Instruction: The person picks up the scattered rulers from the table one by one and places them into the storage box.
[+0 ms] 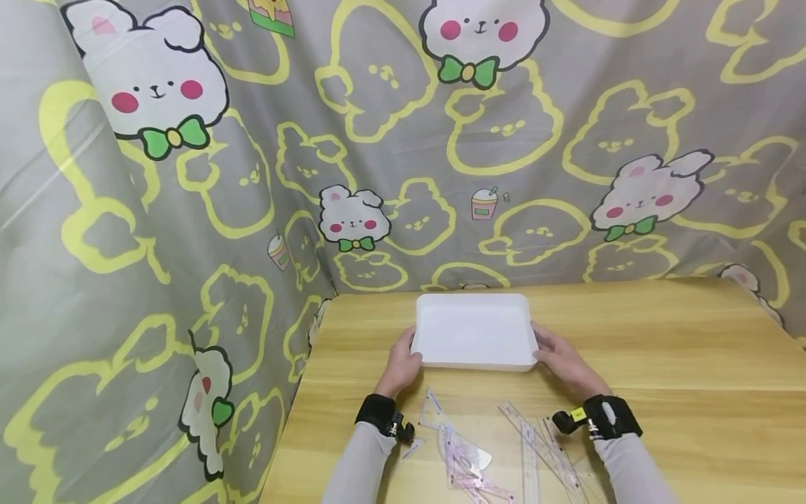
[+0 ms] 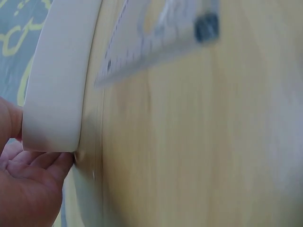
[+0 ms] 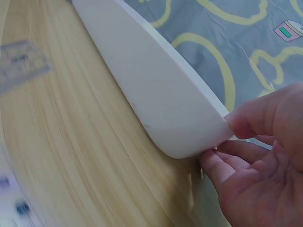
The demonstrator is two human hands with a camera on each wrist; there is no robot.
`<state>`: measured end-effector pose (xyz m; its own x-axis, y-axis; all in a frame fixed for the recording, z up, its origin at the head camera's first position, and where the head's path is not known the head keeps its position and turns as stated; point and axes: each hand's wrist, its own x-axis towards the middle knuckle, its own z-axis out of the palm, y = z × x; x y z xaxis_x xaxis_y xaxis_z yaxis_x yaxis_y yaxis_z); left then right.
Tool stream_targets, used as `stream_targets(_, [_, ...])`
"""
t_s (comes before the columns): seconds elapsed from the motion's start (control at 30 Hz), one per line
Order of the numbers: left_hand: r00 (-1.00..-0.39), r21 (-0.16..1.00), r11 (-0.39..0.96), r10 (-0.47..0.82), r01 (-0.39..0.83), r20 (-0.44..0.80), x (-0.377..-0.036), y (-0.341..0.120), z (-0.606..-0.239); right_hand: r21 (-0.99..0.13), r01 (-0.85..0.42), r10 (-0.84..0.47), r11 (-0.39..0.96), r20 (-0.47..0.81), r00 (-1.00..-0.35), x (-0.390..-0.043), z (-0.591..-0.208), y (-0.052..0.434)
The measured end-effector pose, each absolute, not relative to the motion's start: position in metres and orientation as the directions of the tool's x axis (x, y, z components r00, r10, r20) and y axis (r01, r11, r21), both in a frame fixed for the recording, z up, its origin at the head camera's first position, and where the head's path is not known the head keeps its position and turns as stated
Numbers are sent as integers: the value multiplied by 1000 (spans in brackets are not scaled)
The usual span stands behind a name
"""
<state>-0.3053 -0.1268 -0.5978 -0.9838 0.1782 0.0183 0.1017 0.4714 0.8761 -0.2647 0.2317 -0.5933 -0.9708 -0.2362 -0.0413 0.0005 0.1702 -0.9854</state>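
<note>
White tray (image 1: pixel 474 329), light wood table (image 1: pixel 661 364), grey yellow-bear-patterned cloth (image 1: pixel 390 140).

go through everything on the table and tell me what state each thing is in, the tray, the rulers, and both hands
White tray: upright on the table, nothing inside, held at both short ends.
Left hand: grips the tray's left end.
Right hand: grips the tray's right end.
Clear rulers and set squares: lying flat, loosely overlapped, untouched, near the table's front edge.
Wooden table: bears the tray and rulers.
</note>
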Motion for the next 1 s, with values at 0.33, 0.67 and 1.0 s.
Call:
stream_targets(0.33, [-977, 879, 470, 214, 83, -22, -306, -99, -594, -973, 1, -237, 229, -57, -970, -259, -590, 262])
stream_targets(0.67, [-979, 869, 486, 203, 92, -10, -300, -82, -598, -976, -2, -222, 218, -48, -974, -257, -601, 282])
stream_targets(1.0, [-982, 894, 442, 190, 80, -7, -305, -82, -600, -987, 2, -268, 159, -45, -962, -262, -604, 290])
